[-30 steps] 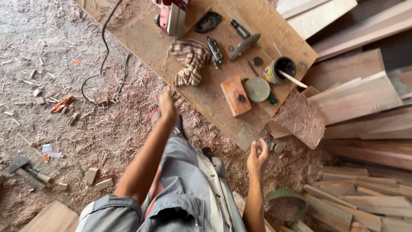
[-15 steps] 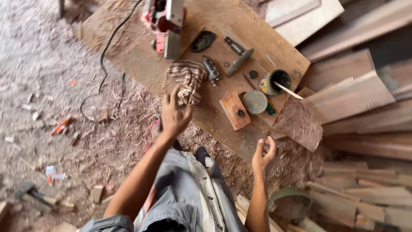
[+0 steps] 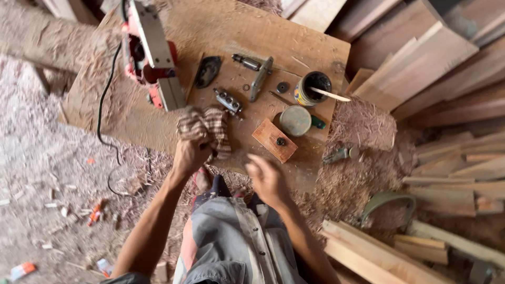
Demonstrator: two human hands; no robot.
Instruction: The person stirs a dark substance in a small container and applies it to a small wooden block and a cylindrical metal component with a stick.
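Observation:
My left hand is closed on a brown checked cloth that lies at the near edge of a low wooden board. My right hand hovers just in front of the board's near edge, blurred, fingers apart and holding nothing. A small wooden block with a dark knob lies on the board just beyond the right hand. My legs in grey shorts are below both hands.
On the board lie a red electric planer with a black cord, a metal hand tool, a tin with a stick in it, and a round lid. Stacked planks fill the right. Sawdust covers the ground.
The view has come closer to the board. My left hand has reached forward and closed on the checked cloth. My right hand has moved from my side up toward the board's edge.

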